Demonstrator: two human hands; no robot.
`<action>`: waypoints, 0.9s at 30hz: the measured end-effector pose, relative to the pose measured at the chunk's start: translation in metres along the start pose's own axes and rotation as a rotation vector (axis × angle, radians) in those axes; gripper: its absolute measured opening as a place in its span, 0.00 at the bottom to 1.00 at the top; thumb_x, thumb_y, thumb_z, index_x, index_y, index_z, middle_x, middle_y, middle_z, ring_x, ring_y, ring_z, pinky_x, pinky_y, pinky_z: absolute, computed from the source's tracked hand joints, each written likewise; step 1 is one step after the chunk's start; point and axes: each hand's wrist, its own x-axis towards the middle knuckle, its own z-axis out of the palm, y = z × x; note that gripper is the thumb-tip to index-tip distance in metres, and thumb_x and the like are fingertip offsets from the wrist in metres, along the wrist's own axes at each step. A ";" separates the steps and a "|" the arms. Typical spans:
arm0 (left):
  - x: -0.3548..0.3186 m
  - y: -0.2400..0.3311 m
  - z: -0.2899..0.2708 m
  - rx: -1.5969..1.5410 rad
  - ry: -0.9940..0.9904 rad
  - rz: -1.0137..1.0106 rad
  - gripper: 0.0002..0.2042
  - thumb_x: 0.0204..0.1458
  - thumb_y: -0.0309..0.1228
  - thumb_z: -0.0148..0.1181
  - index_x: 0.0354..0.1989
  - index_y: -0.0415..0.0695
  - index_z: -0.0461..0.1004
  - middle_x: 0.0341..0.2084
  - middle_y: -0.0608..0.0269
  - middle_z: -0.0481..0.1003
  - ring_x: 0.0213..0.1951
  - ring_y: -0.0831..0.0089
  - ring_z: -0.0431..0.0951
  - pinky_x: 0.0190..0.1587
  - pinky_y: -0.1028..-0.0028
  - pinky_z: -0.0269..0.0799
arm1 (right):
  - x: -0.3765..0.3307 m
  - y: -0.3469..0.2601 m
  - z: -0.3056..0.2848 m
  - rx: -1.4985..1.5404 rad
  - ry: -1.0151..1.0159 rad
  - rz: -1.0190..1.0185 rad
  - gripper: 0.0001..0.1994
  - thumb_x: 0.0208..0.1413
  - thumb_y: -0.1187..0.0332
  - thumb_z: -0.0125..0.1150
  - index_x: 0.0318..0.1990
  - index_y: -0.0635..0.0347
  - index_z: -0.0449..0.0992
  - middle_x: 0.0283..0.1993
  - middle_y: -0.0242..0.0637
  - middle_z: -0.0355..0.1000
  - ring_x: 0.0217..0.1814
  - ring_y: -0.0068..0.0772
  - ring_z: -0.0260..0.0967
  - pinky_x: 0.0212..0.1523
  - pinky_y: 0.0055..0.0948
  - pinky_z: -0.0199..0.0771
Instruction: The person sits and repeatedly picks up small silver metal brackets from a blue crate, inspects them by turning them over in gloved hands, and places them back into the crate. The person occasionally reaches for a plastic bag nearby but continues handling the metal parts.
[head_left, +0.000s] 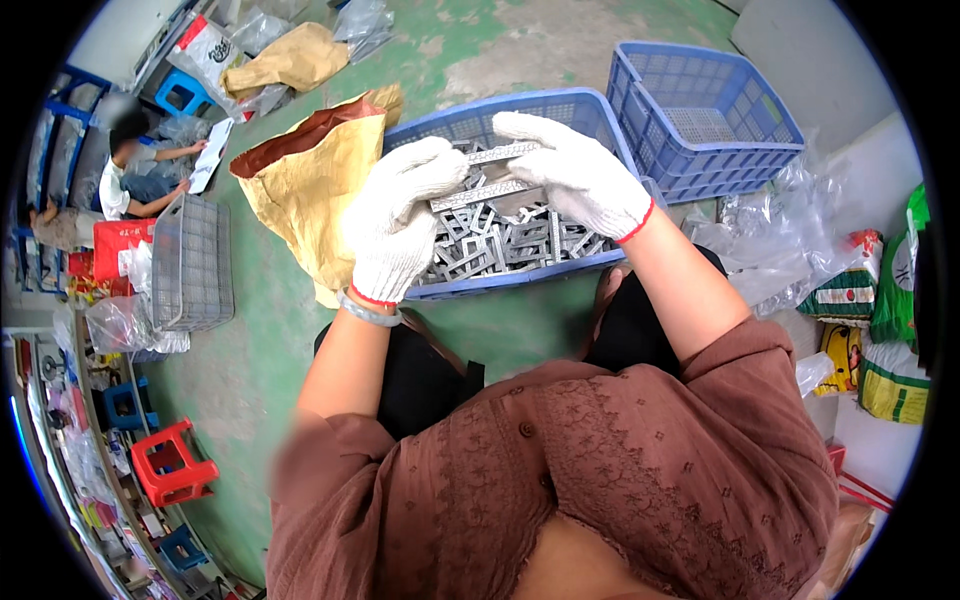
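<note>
Flat grey perforated metal strips [492, 172] are pinched between both white-gloved hands above the blue plastic crate [600, 112] of like parts; long axis runs hand to hand, left hand [395, 225] closed low, right hand [575, 170] closed high.

empty blue crate [705, 110], paper sack [310, 170] (open), red stool [172, 464]

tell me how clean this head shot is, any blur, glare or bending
Head view: even, soft light with no harsh glare; the white-gloved left hand and white-gloved right hand holding grey perforated metal strips are sharp; fisheye bends the blue plastic crate edges, and the corners are black; the seated person far left is partly blurred.
</note>
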 end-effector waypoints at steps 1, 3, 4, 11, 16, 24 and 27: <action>0.000 -0.001 -0.002 0.017 0.007 0.006 0.19 0.42 0.07 0.56 0.41 0.40 0.82 0.45 0.51 0.79 0.48 0.62 0.79 0.50 0.69 0.76 | 0.000 -0.003 0.002 0.018 -0.012 -0.001 0.25 0.63 0.63 0.59 0.64 0.62 0.65 0.57 0.47 0.71 0.58 0.41 0.71 0.48 0.48 0.77; 0.000 -0.004 -0.008 0.058 0.033 0.023 0.21 0.40 0.06 0.52 0.39 0.39 0.81 0.43 0.52 0.80 0.48 0.62 0.79 0.51 0.68 0.76 | 0.002 -0.006 0.003 0.062 -0.059 -0.032 0.26 0.64 0.57 0.57 0.65 0.62 0.63 0.59 0.46 0.70 0.58 0.42 0.71 0.51 0.49 0.76; 0.004 -0.005 -0.011 0.040 0.041 0.017 0.21 0.39 0.06 0.51 0.39 0.39 0.81 0.42 0.52 0.80 0.48 0.62 0.79 0.51 0.68 0.76 | 0.002 -0.007 0.000 0.035 -0.022 0.005 0.26 0.65 0.56 0.56 0.65 0.62 0.64 0.57 0.46 0.71 0.56 0.42 0.72 0.51 0.47 0.76; 0.085 -0.070 -0.089 0.478 -0.065 0.061 0.13 0.45 0.15 0.56 0.38 0.42 0.80 0.36 0.57 0.80 0.42 0.62 0.80 0.48 0.68 0.75 | 0.005 -0.016 -0.002 -0.088 0.243 0.123 0.22 0.60 0.51 0.63 0.49 0.62 0.75 0.41 0.39 0.76 0.37 0.31 0.75 0.38 0.29 0.79; 0.126 -0.105 -0.138 1.246 -0.371 -0.366 0.11 0.48 0.35 0.58 0.38 0.48 0.81 0.38 0.53 0.80 0.41 0.52 0.81 0.43 0.61 0.76 | 0.022 -0.008 -0.015 0.035 -0.003 0.233 0.14 0.65 0.55 0.55 0.29 0.52 0.70 0.25 0.20 0.61 0.23 0.12 0.56 0.23 0.15 0.57; 0.120 -0.123 -0.148 1.675 -0.697 -0.632 0.26 0.42 0.53 0.59 0.44 0.49 0.83 0.54 0.55 0.76 0.56 0.51 0.74 0.58 0.49 0.67 | 0.021 0.006 -0.023 -0.279 0.095 0.265 0.12 0.64 0.59 0.58 0.39 0.60 0.75 0.29 0.22 0.66 0.25 0.13 0.59 0.24 0.17 0.58; 0.109 -0.131 -0.176 1.682 -0.621 -0.746 0.23 0.43 0.49 0.62 0.46 0.51 0.83 0.59 0.55 0.71 0.61 0.51 0.69 0.60 0.44 0.61 | 0.029 0.012 -0.013 -0.878 0.157 0.215 0.23 0.62 0.54 0.60 0.52 0.68 0.74 0.40 0.37 0.75 0.42 0.29 0.72 0.43 0.26 0.71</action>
